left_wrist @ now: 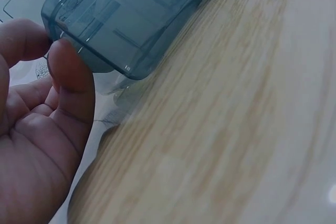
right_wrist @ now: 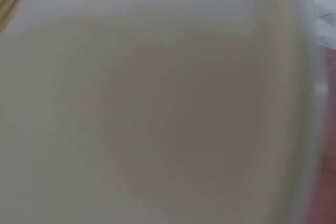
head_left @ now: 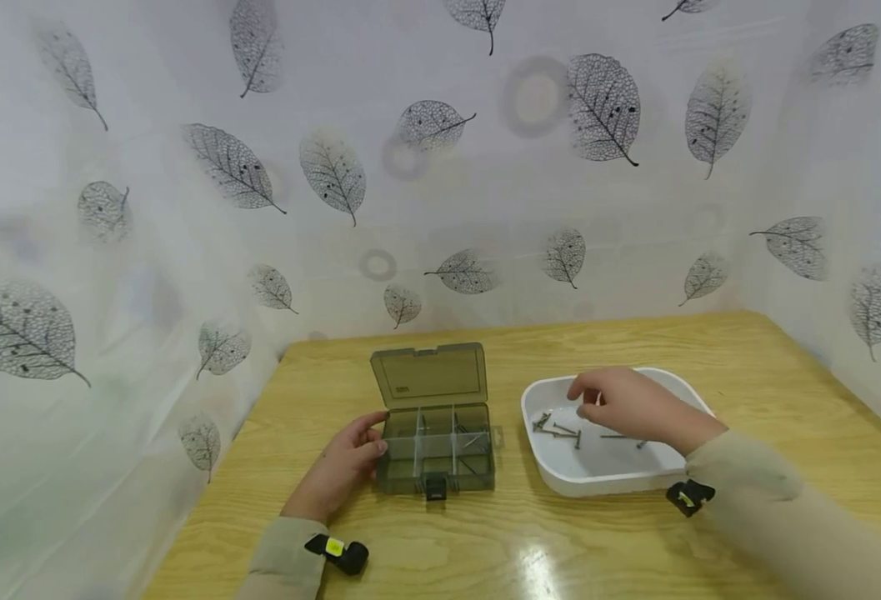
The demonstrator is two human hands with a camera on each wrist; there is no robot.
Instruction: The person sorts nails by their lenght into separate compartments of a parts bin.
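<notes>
Holding box [head_left: 434, 462] by left side

The right hand [head_left: 628, 404] hides part of the white tray [head_left: 598, 485]. Screws [head_left: 566, 431] inside are too small for their threads to show, and slender pieces [head_left: 474, 442] in the organizer box [head_left: 398, 481] defy exact identification. The right wrist view is mostly a pale blur, its hand cropped at the right edge; the left wrist view cuts off the box at the top and the left hand [left_wrist: 42, 135] at the left.
</notes>
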